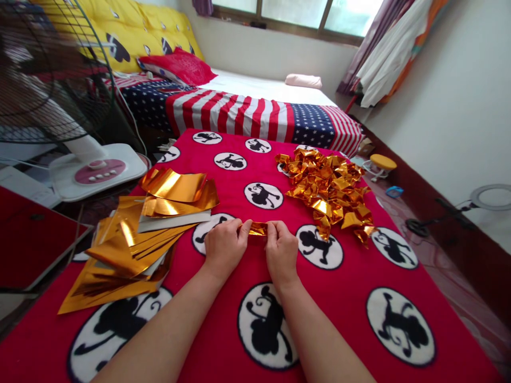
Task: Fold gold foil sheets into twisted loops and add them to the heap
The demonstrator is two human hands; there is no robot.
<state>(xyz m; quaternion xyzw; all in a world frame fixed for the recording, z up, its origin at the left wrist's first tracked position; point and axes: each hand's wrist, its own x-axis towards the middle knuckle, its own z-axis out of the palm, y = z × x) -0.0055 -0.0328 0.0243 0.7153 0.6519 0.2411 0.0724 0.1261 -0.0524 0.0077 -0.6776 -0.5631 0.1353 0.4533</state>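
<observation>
The left hand [226, 242] and right hand [282, 249] pinch opposite ends of a gold strip [258, 229] in their fingers. Left of the strip, gold sheets [123, 250] near the worktop's [335, 330] edge; right, crumpled foil [331, 183]; beyond, red cloth [223, 183] runs to the far edge.

Soft-looking, matt red cloth [335, 298] backs smooth, mirror-glossy gold paper sheets [115, 255] on its left, a shiny gold strip [258, 229] over its middle and creased, glinting gold pieces [319, 181] on its right. Beyond its left edge, a fan base [59, 175] shows smooth white plastic.
</observation>
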